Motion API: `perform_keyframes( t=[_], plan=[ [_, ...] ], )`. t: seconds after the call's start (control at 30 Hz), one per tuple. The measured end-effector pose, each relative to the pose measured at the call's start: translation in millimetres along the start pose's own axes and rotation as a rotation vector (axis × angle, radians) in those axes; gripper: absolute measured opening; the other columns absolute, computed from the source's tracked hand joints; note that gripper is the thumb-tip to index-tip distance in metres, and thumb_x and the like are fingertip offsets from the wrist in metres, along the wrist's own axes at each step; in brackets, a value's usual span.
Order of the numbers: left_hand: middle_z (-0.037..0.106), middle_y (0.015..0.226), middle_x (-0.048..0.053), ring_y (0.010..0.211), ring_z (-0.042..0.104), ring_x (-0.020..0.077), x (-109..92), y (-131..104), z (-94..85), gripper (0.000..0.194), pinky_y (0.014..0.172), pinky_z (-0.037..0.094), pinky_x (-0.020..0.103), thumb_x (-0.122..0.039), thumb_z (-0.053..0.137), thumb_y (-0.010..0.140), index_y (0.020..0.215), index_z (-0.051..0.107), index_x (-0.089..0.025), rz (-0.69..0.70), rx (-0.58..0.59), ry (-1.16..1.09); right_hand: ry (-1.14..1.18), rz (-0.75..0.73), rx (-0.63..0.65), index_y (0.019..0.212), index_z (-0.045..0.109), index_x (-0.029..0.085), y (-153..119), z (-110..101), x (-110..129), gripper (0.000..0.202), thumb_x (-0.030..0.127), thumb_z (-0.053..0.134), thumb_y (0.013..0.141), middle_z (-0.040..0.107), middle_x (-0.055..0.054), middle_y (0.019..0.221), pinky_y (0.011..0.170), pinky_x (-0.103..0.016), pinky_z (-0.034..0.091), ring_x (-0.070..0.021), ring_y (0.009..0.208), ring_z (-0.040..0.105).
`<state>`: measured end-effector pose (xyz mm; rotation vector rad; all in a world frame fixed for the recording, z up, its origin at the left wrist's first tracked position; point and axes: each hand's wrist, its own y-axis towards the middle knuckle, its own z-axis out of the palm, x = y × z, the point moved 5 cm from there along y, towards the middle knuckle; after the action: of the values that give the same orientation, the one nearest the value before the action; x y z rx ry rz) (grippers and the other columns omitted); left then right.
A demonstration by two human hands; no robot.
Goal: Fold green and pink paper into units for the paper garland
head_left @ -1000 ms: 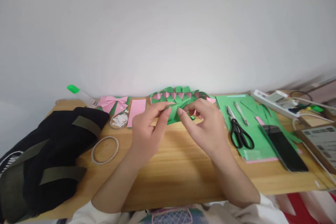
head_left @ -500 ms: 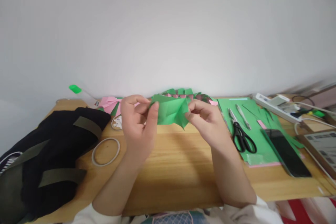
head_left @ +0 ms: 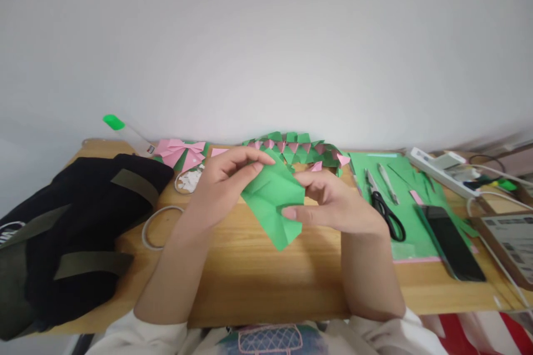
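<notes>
A creased sheet of green paper (head_left: 272, 191) is held up above the wooden table (head_left: 266, 283), between both hands. My left hand (head_left: 227, 180) pinches its upper left edge between thumb and fingers. My right hand (head_left: 328, 202) grips the right side, its thumb lying on the face of the paper and its fingers mostly behind. Folds run across the sheet, and its lower corner points down toward the table. Beyond the hands, against the wall, lies a row of folded green and pink paper pieces (head_left: 293, 147).
At left lie a black bag (head_left: 87, 227), a white ring (head_left: 145, 233), a pink and green folded paper (head_left: 181, 152) and a green-capped tube (head_left: 129, 133). Rightward are green sheets (head_left: 410, 188), scissors (head_left: 387, 213), a cutter (head_left: 388, 183), a phone (head_left: 453, 244) and a power strip (head_left: 441, 172).
The green paper has turned from edge-on to face me, with its corner hanging lower. My right thumb has moved onto its face. The view has shifted slightly.
</notes>
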<state>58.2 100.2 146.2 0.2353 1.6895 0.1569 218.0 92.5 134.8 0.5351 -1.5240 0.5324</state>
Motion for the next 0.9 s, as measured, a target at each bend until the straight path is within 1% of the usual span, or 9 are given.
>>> perform_keyframes(
  t=[0.07,0.17,0.23,0.37,0.47,0.63,0.73,0.8,0.9],
  plan=[
    [0.071,0.094,0.003,0.082,0.066,0.0158,2,0,-1.1,0.017,0.063,0.053,0.023,-0.027,0.062,0.081,0.094,0.072,-0.024,-0.03,-0.029,-0.083,0.08,0.023,-0.055,0.077,0.07,0.02,2,-1,-2,0.012,0.027,0.078,0.072,0.069,0.002,0.07,0.06,-0.027,0.055,-0.0124,0.063,0.062],
    [0.07,0.098,0.005,0.069,0.066,0.0147,4,-3,2.6,0.051,0.054,0.054,0.024,-0.036,0.071,0.075,0.123,0.058,-0.026,-0.103,-0.018,-0.202,0.193,-0.008,-0.289,0.076,0.072,0.021,5,-8,-4,0.015,0.032,0.081,0.07,0.072,0.002,0.069,0.061,-0.027,0.057,-0.0132,0.062,0.065],
    [0.069,0.099,0.005,0.063,0.065,0.0136,3,-6,8.7,0.065,0.052,0.055,0.025,-0.034,0.077,0.069,0.128,0.051,-0.025,-0.125,0.031,-0.209,0.222,-0.056,-0.431,0.078,0.074,0.023,6,-12,-4,0.015,0.034,0.081,0.07,0.072,0.002,0.07,0.064,-0.029,0.058,-0.0146,0.066,0.066],
    [0.071,0.098,0.006,0.076,0.069,0.0173,1,-11,20.8,0.032,0.062,0.058,0.026,-0.028,0.072,0.075,0.105,0.065,-0.02,-0.096,0.093,-0.102,0.253,-0.108,-0.571,0.07,0.072,0.024,4,-15,-4,0.018,0.041,0.077,0.073,0.07,0.001,0.068,0.068,-0.033,0.056,-0.017,0.068,0.064],
    [0.071,0.082,0.003,0.074,0.067,0.0163,1,-10,20.2,0.01,0.06,0.056,0.025,-0.027,0.065,0.081,0.084,0.067,-0.018,-0.066,0.023,-0.068,0.193,-0.115,-0.582,0.06,0.067,0.025,1,-16,-4,0.025,0.042,0.073,0.077,0.066,0.001,0.065,0.073,-0.036,0.055,-0.0188,0.071,0.064],
    [0.068,0.073,-0.001,0.07,0.065,0.0144,1,-8,8.7,0.006,0.058,0.053,0.022,-0.024,0.065,0.08,0.082,0.066,-0.019,-0.027,-0.08,-0.016,-0.115,-0.108,-0.504,0.088,0.07,0.025,2,-14,-4,0.01,0.032,0.069,0.081,0.07,-0.001,0.087,0.084,-0.038,0.053,-0.0197,0.086,0.065],
    [0.07,0.075,-0.002,0.065,0.063,0.0125,-1,-9,8.2,0.008,0.054,0.05,0.02,-0.02,0.062,0.081,0.084,0.069,-0.021,0.008,0.0,0.201,-0.174,-0.192,-0.637,0.111,0.063,0.028,-1,-20,1,0.035,0.026,0.073,0.077,0.068,-0.003,0.107,0.084,-0.035,0.054,-0.0193,0.096,0.064],
    [0.072,0.081,-0.002,0.067,0.063,0.0123,-1,-9,8.0,0.012,0.053,0.047,0.02,-0.019,0.06,0.083,0.086,0.071,-0.022,0.034,0.024,0.331,-0.129,-0.216,-0.682,0.113,0.061,0.028,-4,-23,4,0.038,0.025,0.073,0.077,0.07,-0.002,0.101,0.078,-0.033,0.056,-0.0178,0.09,0.066],
    [0.074,0.089,-0.001,0.078,0.066,0.0147,-2,-9,3.0,0.012,0.052,0.046,0.019,-0.021,0.061,0.083,0.089,0.071,-0.022,0.063,-0.07,0.365,0.0,-0.171,-0.611,0.107,0.062,0.028,-3,-25,3,0.029,0.028,0.071,0.08,0.069,0.001,0.078,0.068,-0.032,0.057,-0.0158,0.071,0.065]
  ],
)
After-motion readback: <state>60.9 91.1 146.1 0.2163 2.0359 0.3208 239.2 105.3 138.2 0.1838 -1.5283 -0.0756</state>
